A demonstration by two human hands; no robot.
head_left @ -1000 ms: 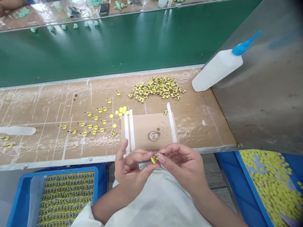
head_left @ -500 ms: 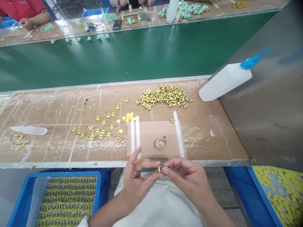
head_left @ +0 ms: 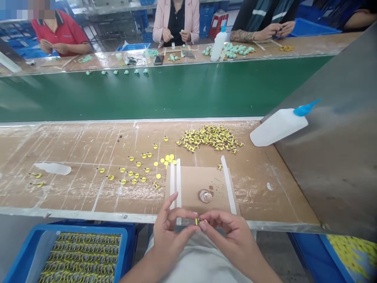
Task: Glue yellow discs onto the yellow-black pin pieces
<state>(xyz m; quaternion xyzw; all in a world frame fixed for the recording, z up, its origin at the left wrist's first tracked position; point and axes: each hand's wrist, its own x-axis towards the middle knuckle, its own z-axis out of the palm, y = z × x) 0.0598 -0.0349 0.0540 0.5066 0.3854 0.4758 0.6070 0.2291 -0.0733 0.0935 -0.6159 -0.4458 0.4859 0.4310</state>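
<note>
Just in front of the table edge, my left hand (head_left: 173,230) and my right hand (head_left: 228,236) meet fingertip to fingertip. The left thumb and index finger pinch a small yellow disc (head_left: 196,222), seen edge-on. My right thumb and fingers grip a tiny dark-and-yellow figurine against it, mostly hidden by the fingertips. Beyond the hands, a cardboard sheet (head_left: 191,177) with white tape strips carries a small clear dish (head_left: 205,195) and brown stains. Several loose yellow discs (head_left: 167,158) and figurines on discs (head_left: 134,175) lie to the left.
A heap of yellow figurines (head_left: 209,137) lies behind the cardboard. A white bottle with a blue nozzle (head_left: 279,125) leans at the metal wall; another bottle (head_left: 54,168) lies left. Blue bins (head_left: 125,243) flank me below. Co-workers sit past the green divider (head_left: 165,96).
The view has tilted upward, so the table sits lower and more of the people opposite shows. Both hands keep their pinch on the small piece, with little visible movement.
</note>
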